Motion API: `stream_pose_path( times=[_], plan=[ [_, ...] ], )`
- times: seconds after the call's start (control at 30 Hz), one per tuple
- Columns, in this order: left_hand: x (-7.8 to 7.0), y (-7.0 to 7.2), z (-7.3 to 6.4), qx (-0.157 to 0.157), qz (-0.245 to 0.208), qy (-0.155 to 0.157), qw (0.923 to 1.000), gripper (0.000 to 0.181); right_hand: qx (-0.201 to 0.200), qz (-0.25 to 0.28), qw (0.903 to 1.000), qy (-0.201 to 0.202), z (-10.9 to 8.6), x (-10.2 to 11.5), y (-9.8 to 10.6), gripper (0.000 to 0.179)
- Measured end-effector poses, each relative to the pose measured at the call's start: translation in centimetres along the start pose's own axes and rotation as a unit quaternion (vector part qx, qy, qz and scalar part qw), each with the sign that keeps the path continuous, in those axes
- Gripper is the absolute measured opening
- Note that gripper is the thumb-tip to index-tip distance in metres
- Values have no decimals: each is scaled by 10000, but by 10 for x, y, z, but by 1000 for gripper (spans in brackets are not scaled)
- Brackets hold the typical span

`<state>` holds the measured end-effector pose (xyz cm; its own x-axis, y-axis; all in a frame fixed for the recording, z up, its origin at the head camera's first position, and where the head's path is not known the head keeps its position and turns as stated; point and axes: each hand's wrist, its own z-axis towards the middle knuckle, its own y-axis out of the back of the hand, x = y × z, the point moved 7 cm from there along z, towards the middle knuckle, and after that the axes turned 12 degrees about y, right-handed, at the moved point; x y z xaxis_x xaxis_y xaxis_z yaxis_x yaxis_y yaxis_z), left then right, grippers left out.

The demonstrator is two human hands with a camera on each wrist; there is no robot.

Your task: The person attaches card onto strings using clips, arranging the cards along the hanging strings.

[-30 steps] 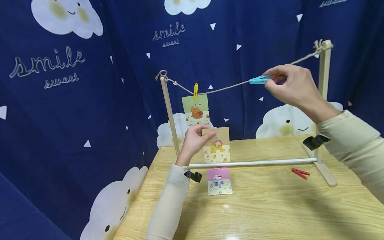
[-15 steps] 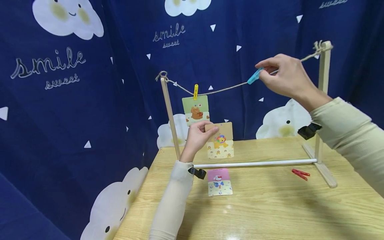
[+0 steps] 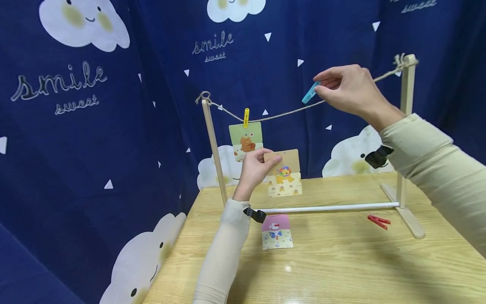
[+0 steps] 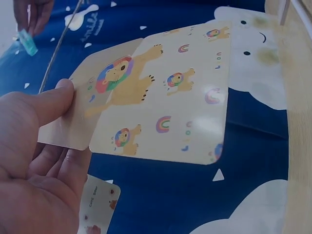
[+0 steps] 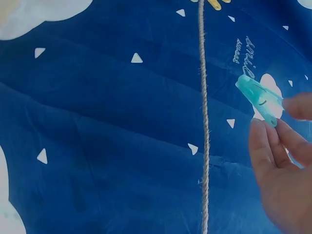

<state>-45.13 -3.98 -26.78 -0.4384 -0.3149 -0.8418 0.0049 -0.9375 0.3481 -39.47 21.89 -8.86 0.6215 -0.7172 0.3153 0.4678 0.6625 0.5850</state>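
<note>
Between thumb and fingers my left hand (image 3: 255, 171) pinches the left side of a tan-and-cream lion card (image 3: 285, 174), held up below the rope (image 3: 285, 113). The left wrist view shows the card's lion print (image 4: 161, 92) with my thumb over its tan part. My right hand (image 3: 351, 90) pinches a light blue clothespin (image 3: 311, 92) by one end, slightly above the rope. In the right wrist view the clothespin (image 5: 258, 97) is apart from the rope. A yellow clothespin (image 3: 246, 118) clips a green bear card (image 3: 243, 136) to the rope, partly behind my left hand.
The rope runs between two wooden posts (image 3: 213, 143) joined low down by a white rod (image 3: 326, 208). A pink card (image 3: 277, 236) and a red clothespin (image 3: 378, 221) lie on the wooden table (image 3: 334, 257). A dark blue curtain (image 3: 159, 84) hangs behind.
My left hand has moved the lion card up and to the right. My right hand has moved left, and the blue clothespin has tilted from nearly level to steeply slanted.
</note>
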Motion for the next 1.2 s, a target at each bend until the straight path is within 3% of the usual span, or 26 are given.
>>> stream_pose_path(
  times=[0.3,0.6,0.83,1.03,1.2],
  plan=[
    [-8,0,10,-253,112,-130,9995,26,208,-102,9997,61,16,12,-7,40],
    [-18,2,18,-341,-103,-71,9993,25,395,-140,9990,133,31,15,-18,37],
    [-24,1,27,-341,-168,-17,9993,37,343,-222,9988,258,39,14,-27,30],
    [-27,0,33,-329,-111,8,9994,49,348,-134,9993,105,43,10,-34,28],
    [-26,1,39,-341,-96,112,9993,43,385,-19,9993,6,42,10,-42,27]
  ],
)
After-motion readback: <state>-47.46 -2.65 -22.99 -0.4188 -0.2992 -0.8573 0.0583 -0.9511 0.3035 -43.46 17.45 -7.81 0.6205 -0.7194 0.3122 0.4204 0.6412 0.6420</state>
